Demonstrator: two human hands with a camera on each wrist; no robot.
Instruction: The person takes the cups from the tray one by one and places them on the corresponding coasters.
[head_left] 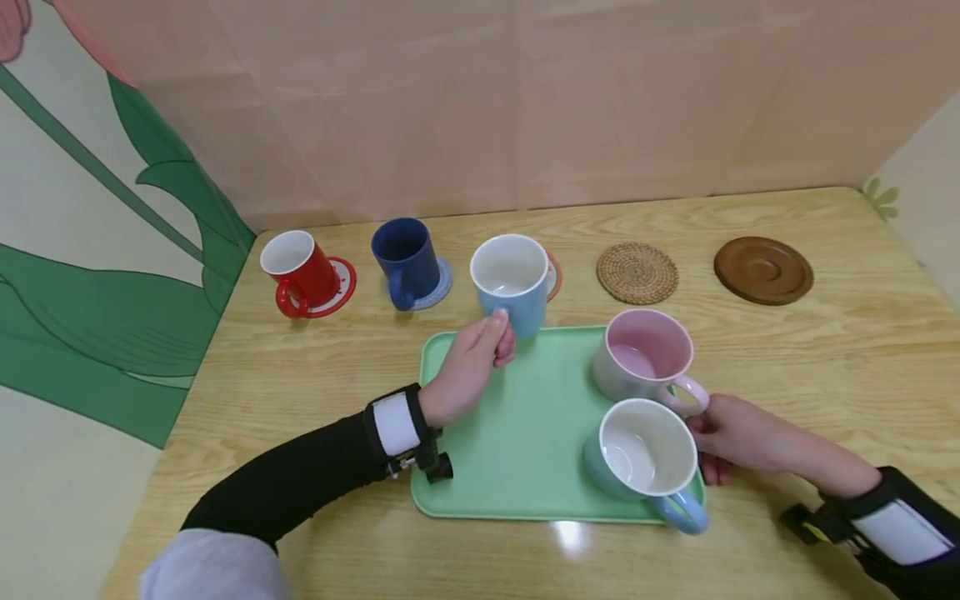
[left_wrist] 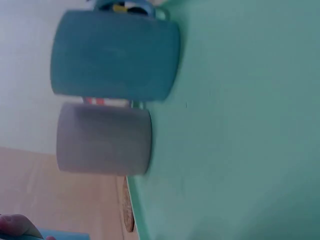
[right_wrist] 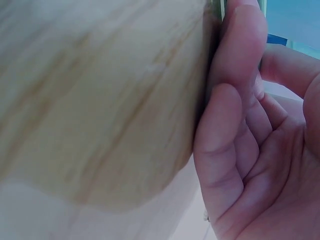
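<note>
Left hand (head_left: 471, 362) grips the handle of an upright light-blue mug (head_left: 513, 287) near the far rim of a green tray (head_left: 517, 450), handle pointing toward the person; the right hand (head_left: 738, 433) pinches the tray's right edge. Five mugs, five coasters (head_left: 637, 273); pink mug (head_left: 645, 354) and second blue mug (head_left: 641, 450) leave open room leftward.

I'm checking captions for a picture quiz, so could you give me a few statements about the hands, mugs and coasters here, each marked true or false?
1. The left hand grips a light-blue mug by its handle. True.
2. The woven coaster lies left of the brown saucer. True.
3. The pink mug stands on the woven coaster. False: it stands on the green tray.
4. The dark-blue mug stands right of the red mug. True.
5. The right hand grips the red mug. False: it is at the green tray's right edge.
</note>
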